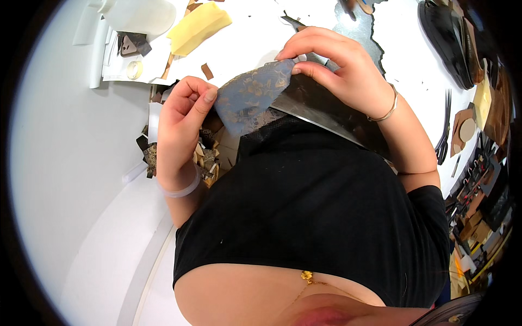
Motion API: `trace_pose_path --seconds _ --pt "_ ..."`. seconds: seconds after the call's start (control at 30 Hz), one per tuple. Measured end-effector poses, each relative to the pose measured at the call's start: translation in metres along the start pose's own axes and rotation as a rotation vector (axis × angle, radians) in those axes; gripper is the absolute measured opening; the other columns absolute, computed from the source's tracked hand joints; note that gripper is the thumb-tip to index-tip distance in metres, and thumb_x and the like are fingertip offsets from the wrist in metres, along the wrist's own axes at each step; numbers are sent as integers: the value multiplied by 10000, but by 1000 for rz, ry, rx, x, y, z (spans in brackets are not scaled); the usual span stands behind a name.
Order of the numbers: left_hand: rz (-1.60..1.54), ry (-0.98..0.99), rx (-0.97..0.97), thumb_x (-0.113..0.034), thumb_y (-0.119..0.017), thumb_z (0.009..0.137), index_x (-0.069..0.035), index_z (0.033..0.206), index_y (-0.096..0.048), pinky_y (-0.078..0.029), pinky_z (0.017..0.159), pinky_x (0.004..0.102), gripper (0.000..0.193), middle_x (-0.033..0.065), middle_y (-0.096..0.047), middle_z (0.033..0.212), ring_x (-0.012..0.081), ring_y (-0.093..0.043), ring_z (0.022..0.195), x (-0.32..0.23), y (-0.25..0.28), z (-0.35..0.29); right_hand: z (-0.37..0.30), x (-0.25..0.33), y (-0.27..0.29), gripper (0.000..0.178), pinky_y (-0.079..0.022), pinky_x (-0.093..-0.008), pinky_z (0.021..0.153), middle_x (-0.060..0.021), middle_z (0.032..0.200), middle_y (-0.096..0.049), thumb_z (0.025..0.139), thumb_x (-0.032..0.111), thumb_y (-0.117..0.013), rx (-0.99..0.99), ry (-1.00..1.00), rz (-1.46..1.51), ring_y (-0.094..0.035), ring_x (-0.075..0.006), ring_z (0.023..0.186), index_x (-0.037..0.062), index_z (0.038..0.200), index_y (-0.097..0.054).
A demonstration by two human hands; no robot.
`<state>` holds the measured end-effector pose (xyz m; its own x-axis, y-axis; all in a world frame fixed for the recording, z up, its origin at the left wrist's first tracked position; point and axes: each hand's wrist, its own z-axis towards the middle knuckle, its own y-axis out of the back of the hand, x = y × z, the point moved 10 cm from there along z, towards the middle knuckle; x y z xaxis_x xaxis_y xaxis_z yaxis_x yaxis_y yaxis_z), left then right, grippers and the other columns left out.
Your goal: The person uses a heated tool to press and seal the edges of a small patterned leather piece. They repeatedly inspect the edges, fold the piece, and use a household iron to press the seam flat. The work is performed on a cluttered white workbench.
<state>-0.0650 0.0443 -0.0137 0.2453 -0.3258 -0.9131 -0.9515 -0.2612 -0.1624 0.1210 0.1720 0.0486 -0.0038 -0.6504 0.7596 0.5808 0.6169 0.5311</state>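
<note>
Between my hands stretches a blue-grey piece of floral-patterned material [253,95], with gold-brown flowers. My left hand [185,117] pinches its left corner between thumb and curled fingers. At the upper right corner, my right hand [340,68] grips it between thumb and forefinger. The piece is held up at the near edge of the table and sags toward its lower corner. Below my right hand lies a dark, glossy flat sheet [331,111] with a shiny straight edge. Lacy dark material [266,124] shows just under the patterned piece.
A folded yellow cloth [200,28] and a translucent white bottle [138,16] are at the far left of the white table [244,41]. A tape roll [135,69] lies near them. Black shoe-like items [446,43] stand far right. Below the left side is a scrap-filled bin [209,160].
</note>
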Motion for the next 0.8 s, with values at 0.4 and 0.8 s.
trace_pose_path --seconds 0.4,0.8 --pt "28 -137 69 122 -652 934 18 1307 -559 -512 784 205 398 38 -649 951 78 -624 859 -15 -16 3 -13 -17 0 209 -564 -341 887 -92 1055 -709 935 87 -710 -35 -80 8 -699 -245 976 35 1137 -697" --pt "84 -269 89 140 -712 883 51 1211 -627 -547 931 274 351 104 -662 1146 151 -654 1075 -16 -24 8 -22 -32 0 216 -540 -331 946 -85 1130 -707 924 7 -683 -17 -201 57 -681 -224 1050 17 1139 -695"
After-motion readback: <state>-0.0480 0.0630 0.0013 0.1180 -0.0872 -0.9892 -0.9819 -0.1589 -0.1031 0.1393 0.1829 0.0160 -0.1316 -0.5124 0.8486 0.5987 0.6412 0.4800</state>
